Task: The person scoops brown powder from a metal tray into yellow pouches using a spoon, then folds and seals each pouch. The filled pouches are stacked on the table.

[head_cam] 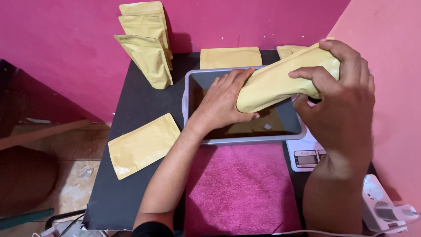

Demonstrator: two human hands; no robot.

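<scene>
Above the grey tray (245, 139), the right hand (340, 103) clamps a kraft pouch (280, 81); left hand (223, 103) fingers curl beneath its end, apparently touching.

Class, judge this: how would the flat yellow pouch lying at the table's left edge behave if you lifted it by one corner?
The flat pouch looks empty and thin, so probably light and bendy. It overhangs the table edge, so a push might slide it off.

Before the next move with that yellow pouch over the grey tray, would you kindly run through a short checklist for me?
1. Right hand grips the filled yellow paper pouch: ok.
2. Left hand supports the pouch's lower end: ok.
3. Pouch held over the grey rectangular plastic tray: ok.
4. Pouch mouth sealed: cannot tell.
5. White digital scale platform free: not ok, partly under the tray.
6. Flat empty yellow pouch within reach: ok.
</scene>
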